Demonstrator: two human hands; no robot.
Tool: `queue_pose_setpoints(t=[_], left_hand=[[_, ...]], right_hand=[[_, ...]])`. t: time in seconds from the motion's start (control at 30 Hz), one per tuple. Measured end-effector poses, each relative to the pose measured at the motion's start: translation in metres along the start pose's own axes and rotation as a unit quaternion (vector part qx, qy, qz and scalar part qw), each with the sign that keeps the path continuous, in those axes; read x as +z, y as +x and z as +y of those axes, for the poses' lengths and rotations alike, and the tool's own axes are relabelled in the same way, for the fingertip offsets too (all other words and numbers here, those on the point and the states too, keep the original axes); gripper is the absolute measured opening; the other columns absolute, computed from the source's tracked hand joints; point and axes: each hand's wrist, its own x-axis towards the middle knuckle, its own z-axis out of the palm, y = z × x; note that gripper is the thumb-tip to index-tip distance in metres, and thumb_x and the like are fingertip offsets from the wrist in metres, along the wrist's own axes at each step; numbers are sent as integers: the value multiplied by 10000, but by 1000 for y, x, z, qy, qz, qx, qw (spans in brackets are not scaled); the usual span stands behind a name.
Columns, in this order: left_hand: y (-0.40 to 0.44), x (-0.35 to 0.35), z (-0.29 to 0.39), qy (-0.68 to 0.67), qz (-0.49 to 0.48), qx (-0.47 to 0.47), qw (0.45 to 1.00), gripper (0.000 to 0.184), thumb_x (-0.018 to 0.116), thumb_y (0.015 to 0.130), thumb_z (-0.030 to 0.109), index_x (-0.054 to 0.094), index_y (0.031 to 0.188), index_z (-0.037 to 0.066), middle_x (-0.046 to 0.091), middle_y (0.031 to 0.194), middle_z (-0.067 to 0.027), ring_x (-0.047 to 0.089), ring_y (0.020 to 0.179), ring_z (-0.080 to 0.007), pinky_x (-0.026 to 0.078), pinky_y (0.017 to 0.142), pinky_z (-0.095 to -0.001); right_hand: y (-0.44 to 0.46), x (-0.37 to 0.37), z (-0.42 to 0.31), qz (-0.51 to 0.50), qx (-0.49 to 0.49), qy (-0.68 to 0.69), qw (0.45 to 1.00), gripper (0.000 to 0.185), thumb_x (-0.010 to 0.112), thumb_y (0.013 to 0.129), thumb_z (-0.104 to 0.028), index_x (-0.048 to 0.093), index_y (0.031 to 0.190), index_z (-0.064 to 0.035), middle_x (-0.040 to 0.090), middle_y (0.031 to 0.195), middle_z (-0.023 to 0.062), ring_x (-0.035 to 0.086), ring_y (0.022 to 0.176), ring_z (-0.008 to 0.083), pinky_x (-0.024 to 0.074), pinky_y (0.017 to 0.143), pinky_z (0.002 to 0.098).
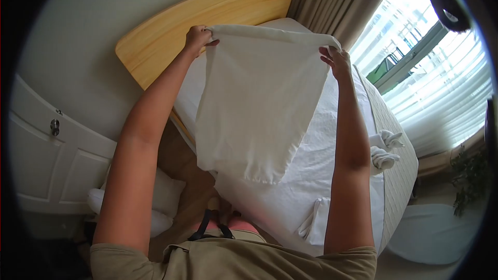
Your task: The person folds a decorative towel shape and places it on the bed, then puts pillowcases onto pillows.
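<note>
A white pillowcase point(259, 98) hangs spread out in front of me, over the bed. My left hand point(198, 40) is closed around its upper left corner. The upper right corner is pinched in my right hand point(338, 60), with some fingers apart from the cloth. Between the hands the top edge is stretched nearly straight, and the lower edge hangs loose above the mattress. Under it lies the bed point(321, 145) with a white sheet, partly hidden by the cloth.
A wooden headboard point(207, 15) rises behind the bed. Rolled white towels point(384, 156) and folded white linen point(315, 223) rest on the bed. White pillows point(168, 192) lie at lower left, near a white door point(57, 150). A white table point(430, 233) stands at right, by the curtained window.
</note>
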Motion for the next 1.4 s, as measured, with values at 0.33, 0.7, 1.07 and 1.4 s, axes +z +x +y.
queue_pose_setpoints(t=[0.33,0.7,1.07,1.4], left_hand=[[-125,-87,-187,386,-41,141,911,585,700,696,260,517,1207,41,444,1285,-246,416,1220,-359,346,1018,-389],[-466,-375,-411,475,157,-336,798,424,610,757,102,541,1163,5,426,1287,-197,432,1146,-353,405,897,-501],[-559,-675,-376,488,358,-346,717,440,713,589,65,541,983,157,381,1232,-233,482,1018,-425,485,693,-522],[-597,-549,-199,417,386,-108,816,247,628,567,-69,448,673,63,447,911,-196,523,820,-369,424,644,-436]], right_hand=[[-66,85,215,-140,-32,-312,939,475,657,832,-202,491,1256,-70,455,1335,147,423,1230,295,338,1008,377],[-417,75,361,-223,162,-573,772,714,639,777,-169,298,1400,-91,263,1432,250,239,1331,393,222,1087,452],[-510,328,333,-408,315,-457,725,329,631,808,-243,628,1080,-58,654,1016,148,624,940,243,476,819,344],[-558,561,221,-566,163,-374,716,726,678,790,-265,306,1378,-54,463,1279,226,538,1077,370,445,900,415]])
